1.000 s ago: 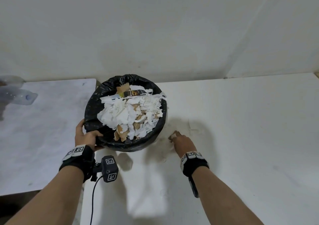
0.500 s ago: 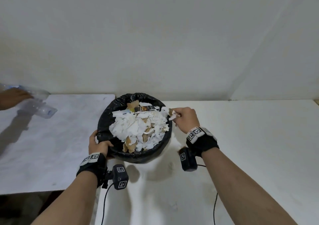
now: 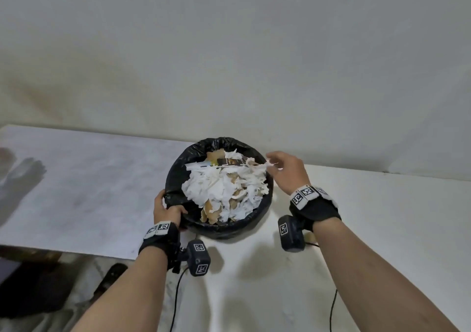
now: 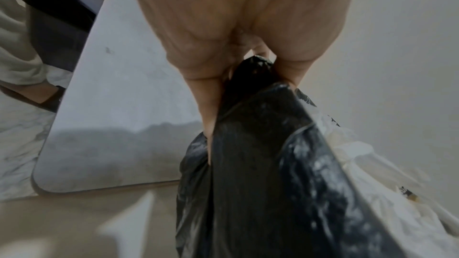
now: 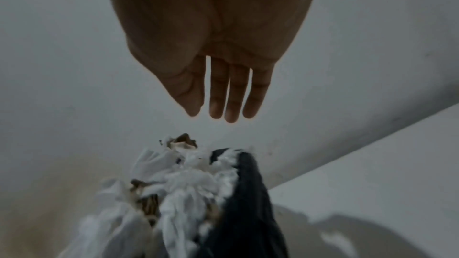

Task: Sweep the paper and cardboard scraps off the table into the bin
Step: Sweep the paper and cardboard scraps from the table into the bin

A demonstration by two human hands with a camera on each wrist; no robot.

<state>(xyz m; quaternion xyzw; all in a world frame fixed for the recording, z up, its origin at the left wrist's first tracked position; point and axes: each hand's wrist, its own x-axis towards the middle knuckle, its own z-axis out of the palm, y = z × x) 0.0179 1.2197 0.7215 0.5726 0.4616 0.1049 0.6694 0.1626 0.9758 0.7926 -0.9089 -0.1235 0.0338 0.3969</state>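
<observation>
A round bin (image 3: 178, 178) lined with a black bag stands on the white table, heaped with white paper and brown cardboard scraps (image 3: 224, 189). My left hand (image 3: 169, 208) grips the bin's near-left rim, thumb inside; the left wrist view shows the hand (image 4: 248, 66) curled round the liner (image 4: 261, 144). My right hand (image 3: 280, 168) hovers over the bin's right rim, a thin white shred (image 3: 273, 164) at its fingertips. In the right wrist view that hand (image 5: 223, 95) has straight fingers holding nothing, above the scraps (image 5: 183, 183) and the liner (image 5: 248, 193).
The white table (image 3: 382, 217) runs right to the wall. A grey marbled table (image 3: 76, 178) adjoins on the left, with a hand's shadow (image 3: 23, 176) on it. Floor and dark objects (image 3: 38, 288) lie at lower left. A small tan bit (image 3: 309, 237) lies by my right wrist camera.
My right hand lifted a scrap from the table to the bin's right rim and has now opened its fingers over the heap. The left hand kept its grip on the rim.
</observation>
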